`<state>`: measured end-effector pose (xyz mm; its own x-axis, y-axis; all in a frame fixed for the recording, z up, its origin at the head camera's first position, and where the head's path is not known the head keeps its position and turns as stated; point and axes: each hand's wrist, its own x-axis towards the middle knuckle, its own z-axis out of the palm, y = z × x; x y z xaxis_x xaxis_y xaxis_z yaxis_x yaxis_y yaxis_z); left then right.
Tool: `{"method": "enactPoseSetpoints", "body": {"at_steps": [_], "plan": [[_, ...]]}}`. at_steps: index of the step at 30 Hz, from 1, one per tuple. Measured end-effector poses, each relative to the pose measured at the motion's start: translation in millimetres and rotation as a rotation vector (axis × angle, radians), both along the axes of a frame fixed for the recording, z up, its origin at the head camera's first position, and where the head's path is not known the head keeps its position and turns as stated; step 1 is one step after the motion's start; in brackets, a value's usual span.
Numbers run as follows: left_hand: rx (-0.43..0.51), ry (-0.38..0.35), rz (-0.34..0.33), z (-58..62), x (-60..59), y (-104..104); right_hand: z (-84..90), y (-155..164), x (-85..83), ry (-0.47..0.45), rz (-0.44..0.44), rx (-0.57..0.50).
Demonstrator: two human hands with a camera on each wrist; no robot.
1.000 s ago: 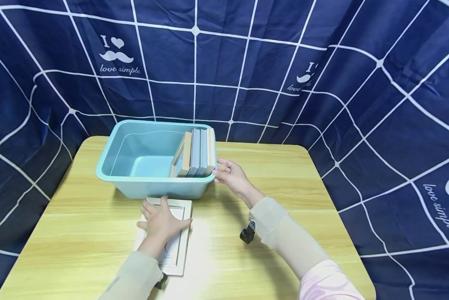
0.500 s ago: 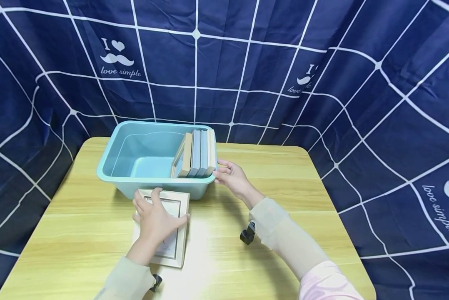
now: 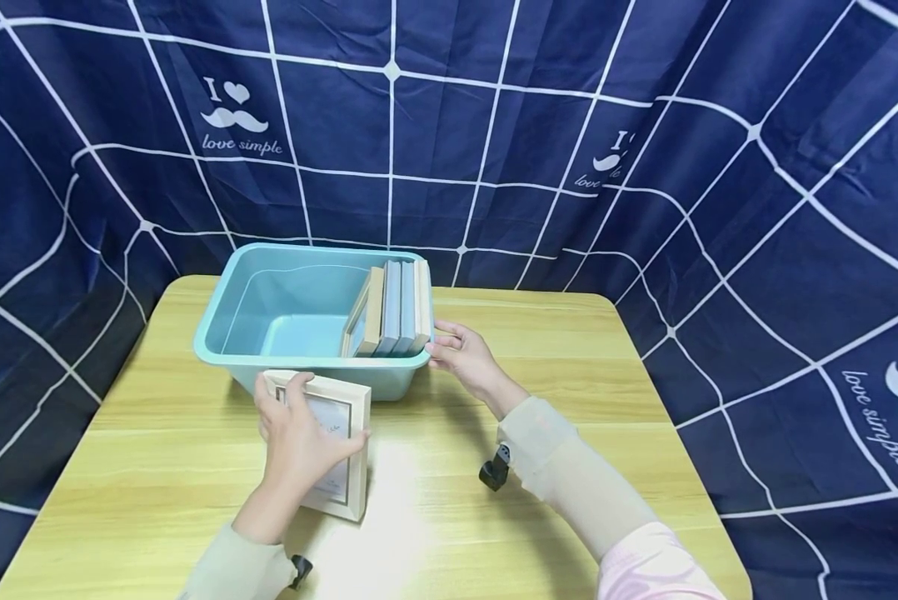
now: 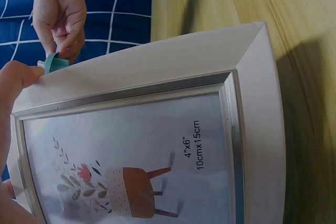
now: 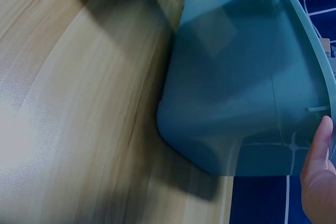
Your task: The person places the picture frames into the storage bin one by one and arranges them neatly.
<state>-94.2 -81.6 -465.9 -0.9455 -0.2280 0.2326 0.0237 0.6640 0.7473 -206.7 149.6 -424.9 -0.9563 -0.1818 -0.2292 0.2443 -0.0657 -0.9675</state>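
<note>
Whitewashed wood picture frame (image 3: 329,446), silver inner border, print of a potted plant (label reads 4"x6", 10cmx15cm): gripped by the left hand (image 3: 295,437), fingers curled over its top edge, thumb on the right side, raised at a tilt with its lower edge at the table (image 3: 157,467). Just beyond that grip, teal plastic bin (image 3: 269,296). Right hand (image 3: 464,357) pinches the bin's right rim, beside four frames (image 3: 392,307) standing upright inside.

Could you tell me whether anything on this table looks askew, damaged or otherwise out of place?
Nothing looks damaged or spilled. The white picture frame is tilted up off the wooden table only because the left hand grips it. In the light blue plastic bin, the leftmost upright frame leans slightly; the right hand holds the rim.
</note>
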Motion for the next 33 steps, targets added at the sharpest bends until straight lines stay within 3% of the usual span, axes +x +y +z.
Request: {"method": "enactPoseSetpoints", "body": {"at_steps": [15, 25, 33], "plan": [[0.058, 0.225, -0.047, 3.5, 20.5, -5, -0.2, -1, -1.0, 0.002, -0.003, 0.020], [0.036, 0.412, -0.054, 16.7, 22.1, -5, -1.8, -1, -1.2, 0.005, -0.004, 0.016], [0.036, 0.455, -0.065, 34.2, 21.1, -8, -1.7, -1, -0.7, 0.008, -0.007, 0.013]]}}
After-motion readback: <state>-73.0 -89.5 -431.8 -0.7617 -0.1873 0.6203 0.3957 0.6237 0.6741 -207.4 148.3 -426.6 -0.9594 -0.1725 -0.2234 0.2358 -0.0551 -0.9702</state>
